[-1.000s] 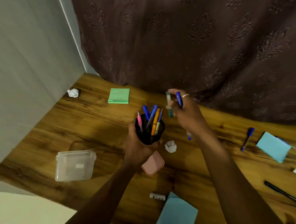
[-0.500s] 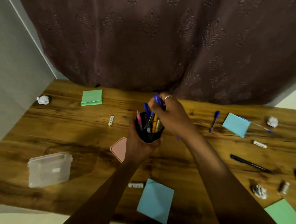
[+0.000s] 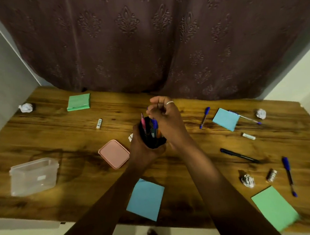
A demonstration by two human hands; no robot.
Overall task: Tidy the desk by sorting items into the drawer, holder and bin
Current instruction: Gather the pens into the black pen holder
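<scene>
Gripping the holder in my left hand, mid-surface, pens standing inside. Right hand sits over its rim, fingers curled; cannot tell if they pinch a pen. Pink lid lies just left.

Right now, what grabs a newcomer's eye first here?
At the middle of the desk, the left hand grips a black holder full of pens, with the right hand over its mouth, fingers curled. A black pen, blue pens and paper balls litter the right side; a clear box and pink lid lie left.
</scene>
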